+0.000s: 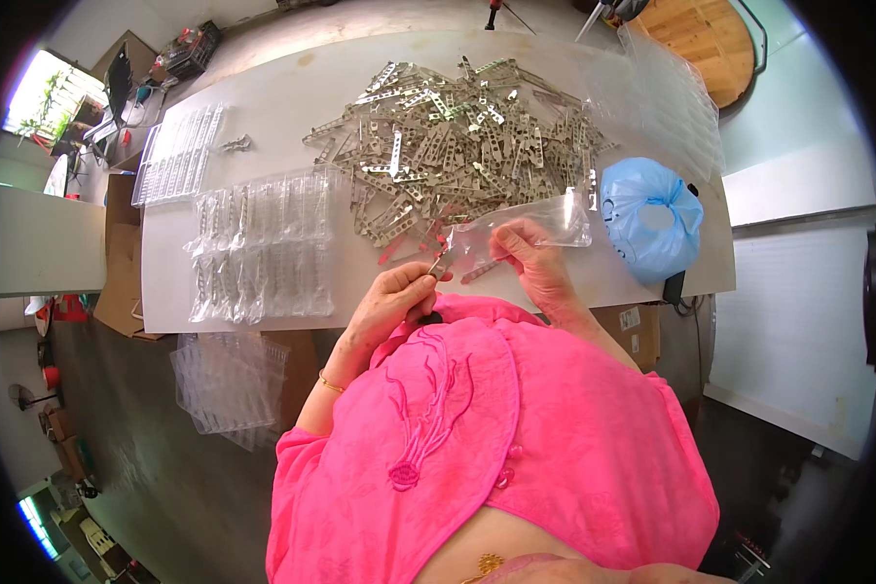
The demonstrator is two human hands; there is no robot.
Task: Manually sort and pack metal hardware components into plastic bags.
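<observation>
My left hand [397,299] is closed, pinching a small flat metal strip [440,264] at the mouth of a clear plastic bag [545,221]. My right hand [533,257] grips the same bag with thumb and fingers, so it stretches between both hands and off to the right. How far the strip reaches into the bag is hard to tell. Just beyond my hands lies a wide heap of perforated metal strips [467,146]. To the left, bagged strips sit in rows in a clear compartment tray [263,248].
A tied blue plastic bag [650,222] stands at the right of the pale table [273,107]. More clear trays are at the far left [180,151], stacked far right [676,102], and below the table's left front edge [232,384]. A cardboard box [125,258] is beside the table.
</observation>
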